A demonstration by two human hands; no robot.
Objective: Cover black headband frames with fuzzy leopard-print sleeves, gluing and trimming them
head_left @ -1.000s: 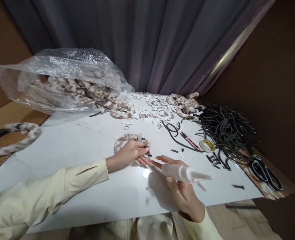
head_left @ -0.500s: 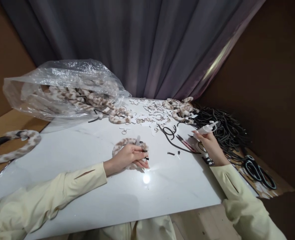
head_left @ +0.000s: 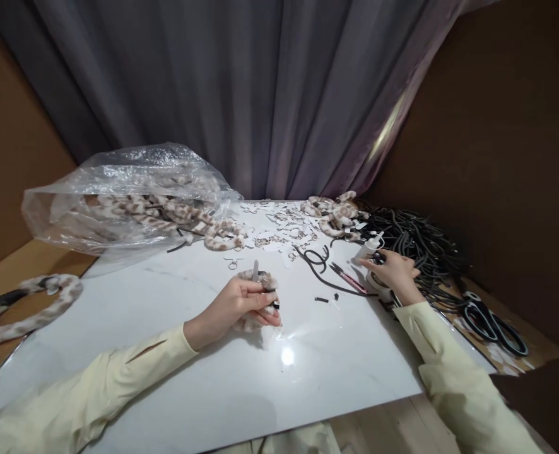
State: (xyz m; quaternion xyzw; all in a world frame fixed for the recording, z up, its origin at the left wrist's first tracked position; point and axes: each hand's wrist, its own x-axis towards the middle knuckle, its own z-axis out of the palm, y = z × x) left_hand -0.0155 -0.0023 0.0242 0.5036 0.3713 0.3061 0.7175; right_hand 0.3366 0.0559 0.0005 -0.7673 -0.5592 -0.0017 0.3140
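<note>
Clamps left hand (head_left: 235, 302) on furry ring (head_left: 269, 281) — likely soft, light, best held near black piece (head_left: 276, 305) — with right hand (head_left: 395, 272) beside bottle (head_left: 365, 249), grip unclear.

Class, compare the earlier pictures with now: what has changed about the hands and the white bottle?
The right hand has carried the white bottle from beside the left hand rightward and farther back, near the black cords. Whether it has let go is unclear. The left hand still holds the fluffy ring; the pink snips stayed put.
</note>
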